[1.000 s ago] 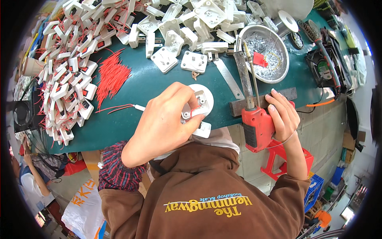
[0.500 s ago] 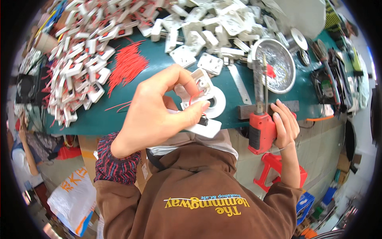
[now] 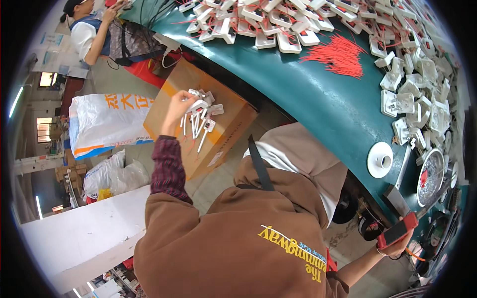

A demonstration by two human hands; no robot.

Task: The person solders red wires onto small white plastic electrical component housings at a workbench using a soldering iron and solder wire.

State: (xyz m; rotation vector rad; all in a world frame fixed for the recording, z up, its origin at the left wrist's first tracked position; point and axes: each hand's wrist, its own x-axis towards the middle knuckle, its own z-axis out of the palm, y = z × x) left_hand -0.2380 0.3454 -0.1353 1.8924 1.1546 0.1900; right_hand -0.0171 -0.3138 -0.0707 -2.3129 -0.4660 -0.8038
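Observation:
To the left, my left hand (image 3: 180, 105) reaches over a brown cardboard box (image 3: 171, 87). Its fingertips are pinched on a white plastic housing (image 3: 198, 105), partly covered by the fingers. Around it on the box lie several white plastic parts (image 3: 209, 125) with white stick-like pieces and thin red wires. My right hand (image 3: 396, 248), at the lower right by the table edge, is wrapped round the red handle of a soldering gun (image 3: 399, 230). The gun's barrel points toward the table, and its body hides much of that hand's fingers.
On the green table (image 3: 308, 94) lie a heap of white housings (image 3: 288, 42), a bundle of red wires (image 3: 343, 57), a white reel (image 3: 380, 160), a grey block (image 3: 396, 200) and a metal bowl (image 3: 430, 178). A white sack (image 3: 109, 119) stands left of the box. A co-worker (image 3: 92, 30) is at far left.
My view has swung left. My left hand has gone from above the table to the cardboard box with the housing. My right hand still grips the soldering gun.

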